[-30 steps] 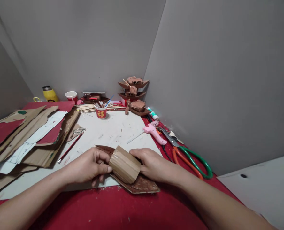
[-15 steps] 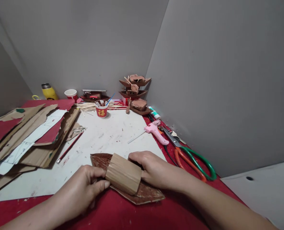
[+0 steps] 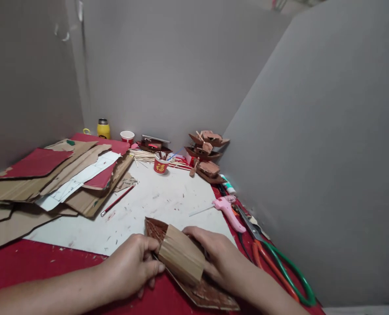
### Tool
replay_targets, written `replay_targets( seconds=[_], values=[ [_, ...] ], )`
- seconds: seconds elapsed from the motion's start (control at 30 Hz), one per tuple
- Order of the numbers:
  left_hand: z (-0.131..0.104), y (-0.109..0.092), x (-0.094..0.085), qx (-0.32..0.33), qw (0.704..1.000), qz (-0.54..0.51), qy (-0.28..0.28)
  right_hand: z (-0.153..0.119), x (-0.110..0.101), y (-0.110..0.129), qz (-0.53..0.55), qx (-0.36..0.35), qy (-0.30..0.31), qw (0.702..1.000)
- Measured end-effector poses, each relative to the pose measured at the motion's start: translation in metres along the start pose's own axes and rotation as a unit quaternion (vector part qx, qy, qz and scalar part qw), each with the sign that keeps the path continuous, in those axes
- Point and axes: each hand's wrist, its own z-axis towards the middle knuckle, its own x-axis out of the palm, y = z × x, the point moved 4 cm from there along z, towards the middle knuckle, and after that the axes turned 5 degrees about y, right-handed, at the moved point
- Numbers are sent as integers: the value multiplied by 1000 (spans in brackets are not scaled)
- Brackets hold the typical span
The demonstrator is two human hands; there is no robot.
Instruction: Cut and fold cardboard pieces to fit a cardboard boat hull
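A small cardboard boat, painted brown inside, lies at the near side of the table, pointed at both ends. Across its middle arches a bare tan cardboard piece, like a cabin roof. My left hand is closed, pinching the boat's near side and the roof's left end between thumb and fingers. My right hand curls round the roof's right end and the boat's far side. Some of its fingertips are hidden behind the roof.
Right of the white sheet lie a pink glue gun and green-and-orange-handled scissors. Cardboard pieces and a pencil are left. A paper cup, thin sticks and brown model boats stand behind.
My view has turned left, so the table's things appear farther right. The boat is angled more steeply in view. Both hands keep hold of the boat and its roof.
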Motion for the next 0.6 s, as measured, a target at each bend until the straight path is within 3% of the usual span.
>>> replay_targets(
  seconds=[0.1, 0.27, 0.4, 0.6],
  values=[
    [1, 3, 1, 1, 1000, -2, -1, -5, -1, 4, -86, -79, -48, 992],
    [-1, 0, 2, 9, 999, 37, -16, -13, 2, 2, -200, -183, -150, 951],
    [-4, -5, 1, 39, 993, 96, -51, -13, 6, 2, -152, -168, -138, 964],
    [-3, -2, 6, 72, 981, 145, -104, -15, 7, 0, -72, -88, -106, 988]
  ],
)
